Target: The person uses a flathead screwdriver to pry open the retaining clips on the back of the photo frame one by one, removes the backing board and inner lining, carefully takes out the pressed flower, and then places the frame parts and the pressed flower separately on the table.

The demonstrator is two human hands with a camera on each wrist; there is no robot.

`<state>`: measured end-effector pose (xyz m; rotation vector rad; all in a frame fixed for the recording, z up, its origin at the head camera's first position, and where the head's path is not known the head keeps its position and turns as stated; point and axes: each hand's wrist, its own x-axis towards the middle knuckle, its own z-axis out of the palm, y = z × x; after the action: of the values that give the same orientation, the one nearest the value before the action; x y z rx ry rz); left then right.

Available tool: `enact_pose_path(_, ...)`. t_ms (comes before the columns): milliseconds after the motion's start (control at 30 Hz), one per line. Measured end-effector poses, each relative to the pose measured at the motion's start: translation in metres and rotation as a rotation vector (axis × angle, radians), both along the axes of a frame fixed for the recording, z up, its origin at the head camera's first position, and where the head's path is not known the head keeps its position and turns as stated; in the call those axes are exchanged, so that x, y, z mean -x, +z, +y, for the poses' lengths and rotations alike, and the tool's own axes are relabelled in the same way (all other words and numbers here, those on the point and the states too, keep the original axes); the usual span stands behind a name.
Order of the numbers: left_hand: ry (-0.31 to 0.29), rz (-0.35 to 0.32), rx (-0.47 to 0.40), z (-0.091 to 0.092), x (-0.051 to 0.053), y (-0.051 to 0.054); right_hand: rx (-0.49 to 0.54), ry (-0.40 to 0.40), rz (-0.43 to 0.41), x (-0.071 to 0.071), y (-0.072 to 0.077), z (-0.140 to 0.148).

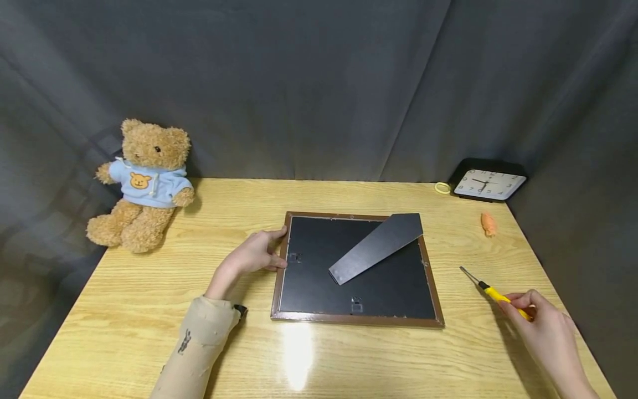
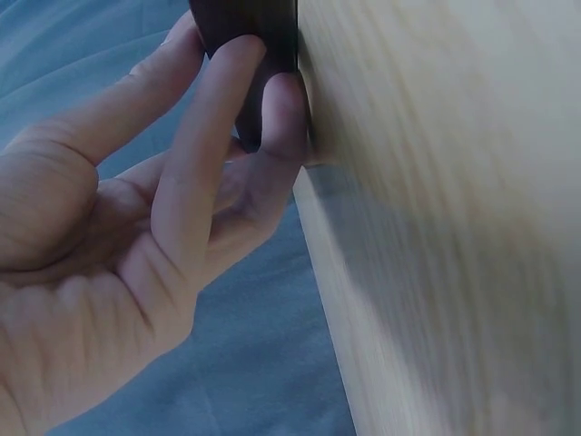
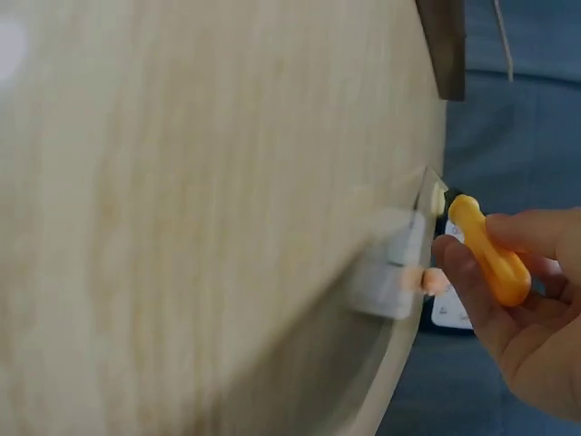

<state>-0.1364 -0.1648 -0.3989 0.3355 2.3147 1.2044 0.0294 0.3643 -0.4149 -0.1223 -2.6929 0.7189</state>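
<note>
A picture frame with a brown rim (image 1: pixel 359 318) lies face down on the table, its black back panel and folding stand (image 1: pixel 376 249) upward. My left hand (image 1: pixel 251 252) holds the frame's left edge. In the left wrist view, fingertips press against the dark rim (image 2: pixel 259 23), close to the tabletop. To the right of the frame, my right hand (image 1: pixel 545 327) grips a screwdriver (image 1: pixel 493 293) by its yellow handle. Its metal tip points up and left, apart from the frame. The handle (image 3: pixel 490 250) also shows between thumb and fingers in the right wrist view.
A teddy bear (image 1: pixel 149 183) in a blue hoodie sits at the table's back left. At the back right stand a black clock (image 1: pixel 488 180) and, beside it, a yellow ring (image 1: pixel 442 188). A small orange object (image 1: pixel 488 224) lies before the clock. Grey curtains (image 1: pixel 319 88) hang behind.
</note>
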Motion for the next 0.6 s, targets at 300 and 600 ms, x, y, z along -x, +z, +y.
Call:
enact_pose_path(300,0.008,0.027,0.027,0.0,-0.002,0.001,-0.14,0.057,-0.123,0.005,-0.008,0.004)
enact_pose_path(600,-0.001,0.02,0.016,0.0,-0.026,0.006,-0.141,0.1,-0.202,0.008,-0.004,0.006)
